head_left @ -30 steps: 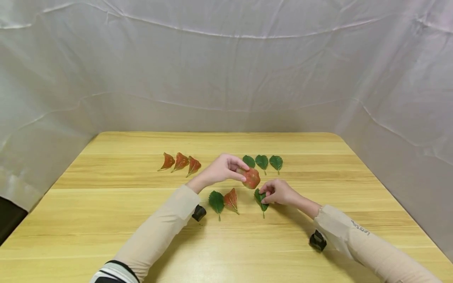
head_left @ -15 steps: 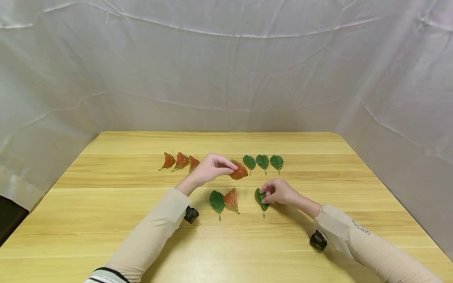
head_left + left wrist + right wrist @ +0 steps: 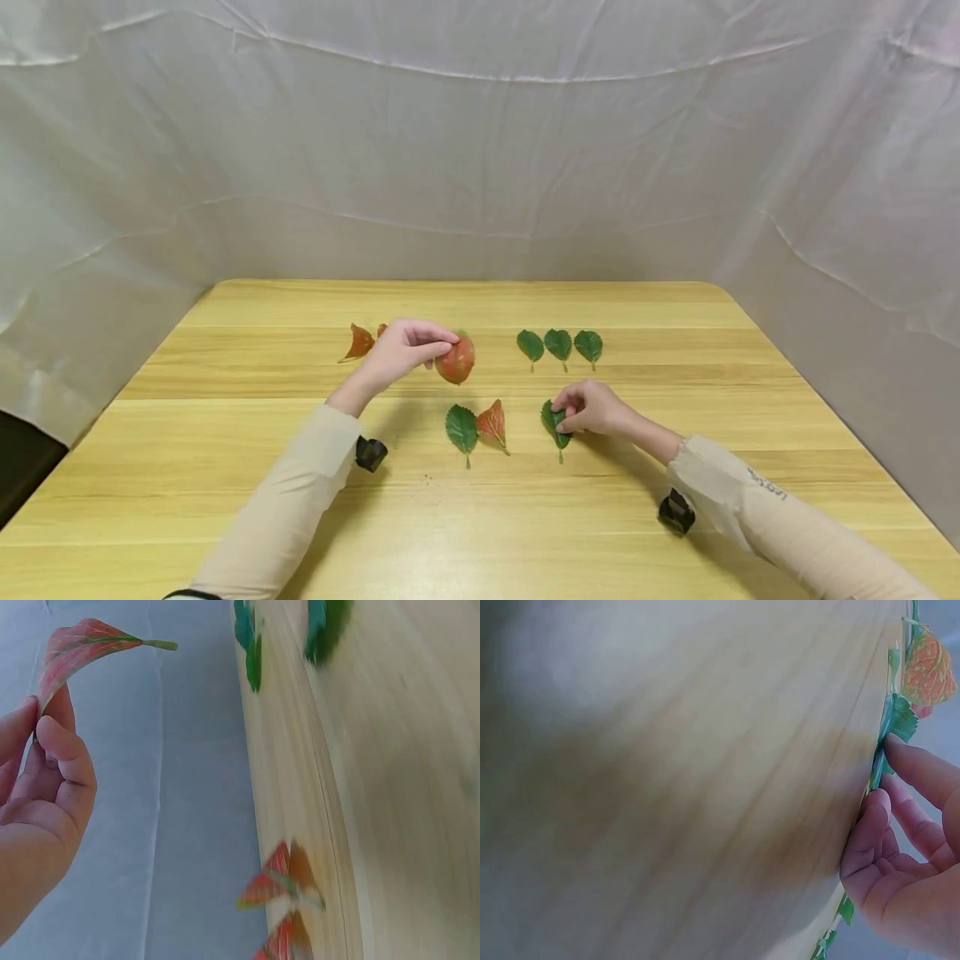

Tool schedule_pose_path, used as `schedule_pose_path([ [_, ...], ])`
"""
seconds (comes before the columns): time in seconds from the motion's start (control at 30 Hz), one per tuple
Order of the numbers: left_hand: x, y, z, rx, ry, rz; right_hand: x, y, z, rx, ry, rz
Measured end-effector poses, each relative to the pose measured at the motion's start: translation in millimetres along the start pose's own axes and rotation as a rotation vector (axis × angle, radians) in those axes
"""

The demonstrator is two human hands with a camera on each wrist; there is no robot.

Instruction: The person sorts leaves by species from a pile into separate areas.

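Note:
My left hand (image 3: pixel 401 354) pinches a red leaf (image 3: pixel 457 360) by its edge, raised above the table. The left wrist view shows this leaf (image 3: pixel 86 646) curved, its short stem pointing away from the hand (image 3: pixel 49 776). My right hand (image 3: pixel 592 408) pinches a green leaf (image 3: pixel 551 418) low at the table, stem toward the front. From the right wrist, thumb and forefinger meet at that leaf's (image 3: pixel 901 720) edge. Left of it lie another green leaf (image 3: pixel 461 427) and a red leaf (image 3: pixel 492 423), side by side.
Three green leaves (image 3: pixel 558 343) lie in a row at the back right of the wooden table (image 3: pixel 480 525). Red leaves (image 3: pixel 359 341) lie at the back left, partly hidden by the left hand. Pale sheeting (image 3: pixel 480 167) encloses the back and sides.
My left hand has carried the red leaf leftward, away from the green row, and now covers part of the red row. The right hand has stayed on its green leaf.

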State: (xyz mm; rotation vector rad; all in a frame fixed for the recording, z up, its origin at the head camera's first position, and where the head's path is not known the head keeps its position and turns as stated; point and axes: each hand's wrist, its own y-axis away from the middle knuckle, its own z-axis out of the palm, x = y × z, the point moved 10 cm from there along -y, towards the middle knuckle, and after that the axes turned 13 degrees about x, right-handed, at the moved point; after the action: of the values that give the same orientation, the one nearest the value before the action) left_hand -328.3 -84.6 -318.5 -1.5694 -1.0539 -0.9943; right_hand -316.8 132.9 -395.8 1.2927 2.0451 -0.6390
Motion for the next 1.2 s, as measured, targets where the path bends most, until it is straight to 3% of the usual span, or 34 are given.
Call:
schedule_pose_path([
  [0.17, -7.9, 4.1, -21.1, 0.037, -0.073, -0.038, 0.3, -0.2, -0.5, 0.001, 0.003, 0.0],
  [0.37, -15.3, 8.8, -42.8, 0.064, -0.178, -0.029, 0.2, -0.1, -0.3, 0.004, 0.01, -0.008],
  [0.63, -28.5, 14.7, -70.0, 0.069, -0.292, -0.074, 0.9, 0.2, -0.9, 0.005, 0.024, -0.004],
  [0.9, -36.3, 19.0, -91.7, 0.071, -0.368, -0.097, 0.5, 0.0, -1.4, 0.006, 0.027, -0.006],
  [1.2, -51.4, 21.1, -112.2, 0.053, -0.44, -0.176, 0.1, 0.2, -1.2, 0.005, 0.015, -0.001],
])
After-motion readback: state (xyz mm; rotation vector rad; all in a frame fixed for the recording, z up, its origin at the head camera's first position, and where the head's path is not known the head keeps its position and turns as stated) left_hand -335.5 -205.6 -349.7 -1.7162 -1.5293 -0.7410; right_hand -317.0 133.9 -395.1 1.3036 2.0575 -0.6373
